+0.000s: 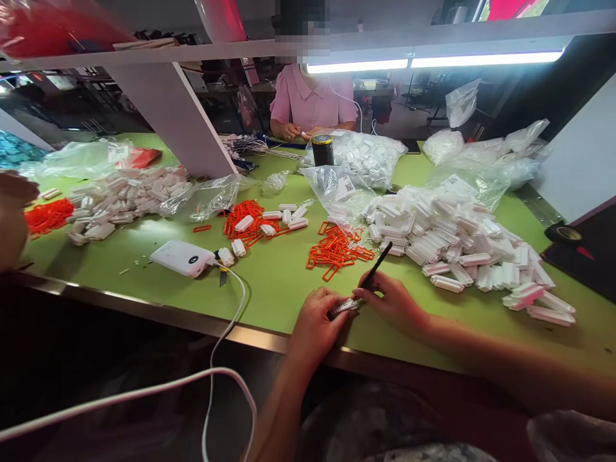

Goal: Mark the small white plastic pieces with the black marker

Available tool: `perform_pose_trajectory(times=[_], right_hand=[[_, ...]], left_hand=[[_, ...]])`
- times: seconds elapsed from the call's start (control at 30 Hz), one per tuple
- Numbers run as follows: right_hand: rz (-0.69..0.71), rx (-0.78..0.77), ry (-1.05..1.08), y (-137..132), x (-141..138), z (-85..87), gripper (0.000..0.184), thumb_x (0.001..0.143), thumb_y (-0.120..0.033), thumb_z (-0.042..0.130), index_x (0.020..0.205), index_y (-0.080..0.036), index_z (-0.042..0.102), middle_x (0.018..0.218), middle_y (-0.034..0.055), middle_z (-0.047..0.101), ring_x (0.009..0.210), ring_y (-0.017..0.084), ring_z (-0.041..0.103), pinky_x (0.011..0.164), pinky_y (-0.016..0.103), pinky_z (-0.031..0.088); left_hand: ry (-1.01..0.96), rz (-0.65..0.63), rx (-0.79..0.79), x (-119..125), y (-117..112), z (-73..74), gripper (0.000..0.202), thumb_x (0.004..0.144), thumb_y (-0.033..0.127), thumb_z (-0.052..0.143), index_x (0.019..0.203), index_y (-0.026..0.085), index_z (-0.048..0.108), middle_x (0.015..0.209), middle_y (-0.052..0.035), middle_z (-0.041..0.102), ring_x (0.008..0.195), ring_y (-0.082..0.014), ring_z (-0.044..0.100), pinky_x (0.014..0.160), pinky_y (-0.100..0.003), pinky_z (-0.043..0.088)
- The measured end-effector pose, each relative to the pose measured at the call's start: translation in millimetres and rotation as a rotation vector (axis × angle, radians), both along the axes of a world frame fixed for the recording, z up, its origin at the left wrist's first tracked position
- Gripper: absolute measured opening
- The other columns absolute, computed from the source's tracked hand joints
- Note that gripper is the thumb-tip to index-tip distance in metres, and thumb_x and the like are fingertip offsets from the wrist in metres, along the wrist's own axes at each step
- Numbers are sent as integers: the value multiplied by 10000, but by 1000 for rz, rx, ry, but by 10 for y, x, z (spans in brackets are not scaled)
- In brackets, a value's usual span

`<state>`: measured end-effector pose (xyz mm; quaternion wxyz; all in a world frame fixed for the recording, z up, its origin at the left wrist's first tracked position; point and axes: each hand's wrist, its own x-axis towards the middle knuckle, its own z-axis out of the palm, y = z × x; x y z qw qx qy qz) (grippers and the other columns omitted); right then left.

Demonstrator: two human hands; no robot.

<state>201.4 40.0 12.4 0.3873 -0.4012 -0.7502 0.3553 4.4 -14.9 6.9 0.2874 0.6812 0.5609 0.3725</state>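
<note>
Near the table's front edge, my left hand [317,324] is closed around a white plastic connector housing [344,307]. My right hand [392,298] pinches a thin black pen-like tool [378,264], its upper end slanting up and to the right. The tool's lower end meets the housing or lies right beside it; fingers hide the exact contact. Just beyond my hands is a loose heap of orange rectangular plastic frames [337,250]. To the right of it spreads a large pile of white connector housings [452,237].
A white power bank [183,258] with a white cable [238,301] lies left of my hands. More orange frames [248,218] and white housings [129,192] lie further left. Plastic bags and a black can [322,151] stand behind. A person in pink [315,102] sits opposite.
</note>
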Motion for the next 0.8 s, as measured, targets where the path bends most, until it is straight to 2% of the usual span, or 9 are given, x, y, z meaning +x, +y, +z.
perform_pose_trajectory(times=[0.17,0.27,0.37,0.5,0.57,0.73,0.8], right_hand=[[-10,25,-52,-16,-5,-40,280,1002,-492,610,895,-235,642,797,35,752,714,198,720,681,307,605],[2,83,-117,-34,6,-48,224,1016,-434,609,926,-235,657,818,35,760,736,196,732,701,301,605],[35,243,-193,-71,6,-39,162,1032,-347,593,954,-226,667,837,49,767,744,198,735,697,294,587],[106,449,-298,-109,-20,-13,193,1045,-303,576,895,-216,661,814,76,760,740,206,724,720,303,568],[99,407,-301,-95,-27,-4,198,1042,-318,588,890,-214,660,808,71,759,732,203,721,717,301,569],[-5,69,-61,-4,-11,-6,259,1020,-452,612,905,-222,638,792,33,760,686,184,722,629,276,587],[-5,33,-11,10,-8,-11,308,1008,-506,616,895,-220,633,797,40,762,697,189,726,644,287,599]], left_hand=[[-8,-4,-15,6,-9,33,120,870,196,787,982,238,786,899,-16,688,902,-195,645,826,-310,494],[-15,-2,-27,6,-11,42,102,873,207,777,971,237,784,893,-21,685,904,-200,642,837,-321,495],[-23,-5,-36,7,-8,51,97,877,216,761,969,237,783,901,-28,687,915,-207,640,841,-330,498],[-18,-7,-33,5,2,61,78,876,230,757,949,231,783,884,-27,686,893,-206,638,839,-338,501],[-10,-2,-29,3,4,57,79,875,234,758,950,233,785,877,-24,682,886,-205,638,837,-335,505],[4,-3,-12,-4,-2,18,119,874,215,770,989,238,785,905,-21,685,910,-200,644,841,-320,505],[5,-4,-11,-5,-5,6,119,875,216,775,991,240,785,906,-19,684,911,-199,642,839,-318,503]])
